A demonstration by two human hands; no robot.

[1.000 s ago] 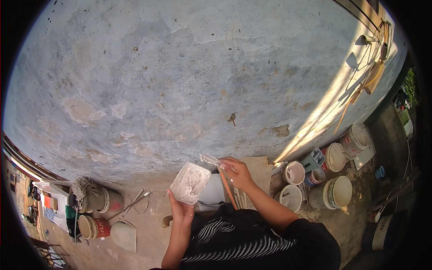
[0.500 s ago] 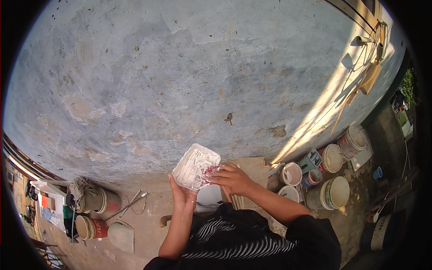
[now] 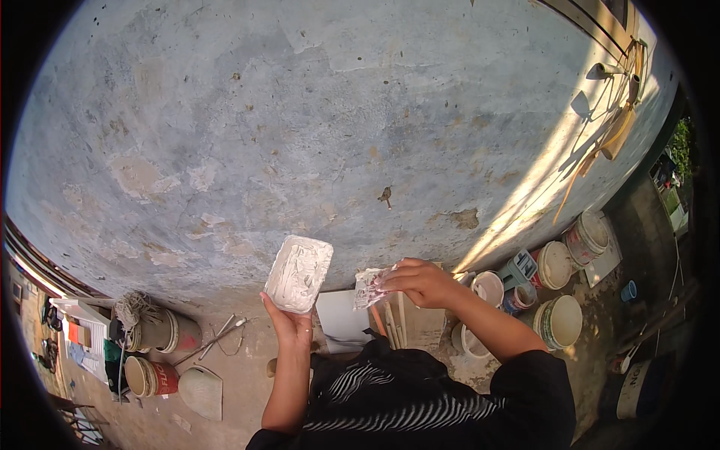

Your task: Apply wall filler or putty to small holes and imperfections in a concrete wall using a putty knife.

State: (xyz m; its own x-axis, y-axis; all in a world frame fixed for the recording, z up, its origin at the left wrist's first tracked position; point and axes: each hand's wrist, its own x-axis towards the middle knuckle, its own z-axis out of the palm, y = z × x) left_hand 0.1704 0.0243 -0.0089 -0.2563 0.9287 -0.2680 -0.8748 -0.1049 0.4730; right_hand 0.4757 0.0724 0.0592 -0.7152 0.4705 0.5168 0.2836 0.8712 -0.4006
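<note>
My left hand (image 3: pixel 291 324) supports a shallow rectangular tray (image 3: pixel 328 253) from its near end, fingers underneath. White paste (image 3: pixel 295 274) is smeared over the tray's inside. To the right, my right hand (image 3: pixel 421 283) pinches a flat, reddish scraper (image 3: pixel 367 288) coated with the same white paste. A gap separates the scraper from the tray. Both are held in front of a worn blue-grey wall (image 3: pixel 300 142), which has bare patches and small holes. The paste covers much of the scraper and hides its exact outline.
Several buckets (image 3: pixel 556 264) and tubs stand along the wall at right. At left are more buckets (image 3: pixel 154 377), a mop head (image 3: pixel 136 311) and thin rods (image 3: pixel 217 337). A grey board (image 3: pixel 339 319) and wooden sticks (image 3: pixel 401 322) lie below my hands. Sunlight streaks the wall's right side.
The scraper has left the tray and moved right with my right hand. My left hand has shifted the tray slightly left and turned it more upright in view.
</note>
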